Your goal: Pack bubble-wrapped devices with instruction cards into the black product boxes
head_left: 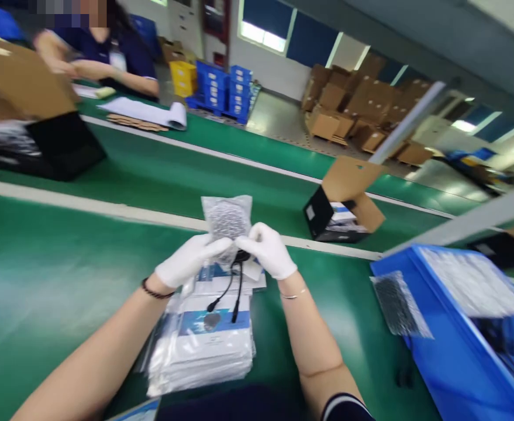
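Observation:
Both my hands wear white gloves and meet at a clear plastic bag (227, 217) with a grey, coiled-looking item inside. My left hand (197, 257) pinches the bag's lower left side. On the other side, my right hand (268, 248) has its thumb and forefinger closed at the bag's lower edge. Two black cable ends (237, 292) with connectors hang down from between the hands. Beneath them lies a stack of white and blue printed packets (208, 345) in clear plastic.
A blue bin (449, 351) with bagged items stands at the right, a bagged dark item (397, 304) against it. Open black boxes (338, 219) sit on the green belt beyond the white rail. Across the line, a person (103, 58) sits at the belt.

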A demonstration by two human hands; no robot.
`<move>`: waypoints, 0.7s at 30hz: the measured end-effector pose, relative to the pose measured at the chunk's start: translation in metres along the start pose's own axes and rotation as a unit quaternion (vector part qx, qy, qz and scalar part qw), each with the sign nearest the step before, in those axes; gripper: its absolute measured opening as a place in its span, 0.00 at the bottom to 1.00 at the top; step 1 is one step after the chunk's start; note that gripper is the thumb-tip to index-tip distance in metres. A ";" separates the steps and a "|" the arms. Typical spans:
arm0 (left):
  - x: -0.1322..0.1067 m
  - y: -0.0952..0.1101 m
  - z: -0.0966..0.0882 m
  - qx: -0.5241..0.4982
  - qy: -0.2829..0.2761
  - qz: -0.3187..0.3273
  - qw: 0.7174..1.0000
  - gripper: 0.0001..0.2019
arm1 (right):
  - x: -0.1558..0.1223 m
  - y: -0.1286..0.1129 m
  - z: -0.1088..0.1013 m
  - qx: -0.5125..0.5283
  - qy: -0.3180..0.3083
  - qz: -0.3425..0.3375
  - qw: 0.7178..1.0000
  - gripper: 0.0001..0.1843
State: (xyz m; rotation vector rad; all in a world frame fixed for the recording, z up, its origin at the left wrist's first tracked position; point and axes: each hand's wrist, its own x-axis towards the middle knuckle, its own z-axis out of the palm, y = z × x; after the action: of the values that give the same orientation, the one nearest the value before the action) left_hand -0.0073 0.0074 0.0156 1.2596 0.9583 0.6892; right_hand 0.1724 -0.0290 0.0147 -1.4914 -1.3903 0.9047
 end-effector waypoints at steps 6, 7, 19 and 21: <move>0.006 -0.011 0.001 -0.010 -0.032 0.011 0.999 0.19 | 0.003 0.010 -0.001 0.045 -0.014 0.013 0.999 0.20; 0.006 -0.011 0.000 -0.016 -0.036 0.011 0.999 0.19 | 0.003 0.011 -0.001 0.049 -0.015 0.015 0.999 0.20; 0.002 -0.005 0.002 0.020 -0.053 0.004 0.998 0.22 | 0.003 0.014 0.000 0.056 -0.011 0.020 0.998 0.20; 0.002 -0.005 0.002 0.031 -0.052 0.001 0.998 0.22 | 0.003 0.014 0.000 0.063 -0.013 0.023 0.998 0.20</move>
State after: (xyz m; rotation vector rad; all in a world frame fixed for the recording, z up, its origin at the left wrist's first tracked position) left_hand -0.0053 0.0076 0.0100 1.3387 0.8985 0.5926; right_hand 0.1778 -0.0258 0.0019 -1.4242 -1.2979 1.0254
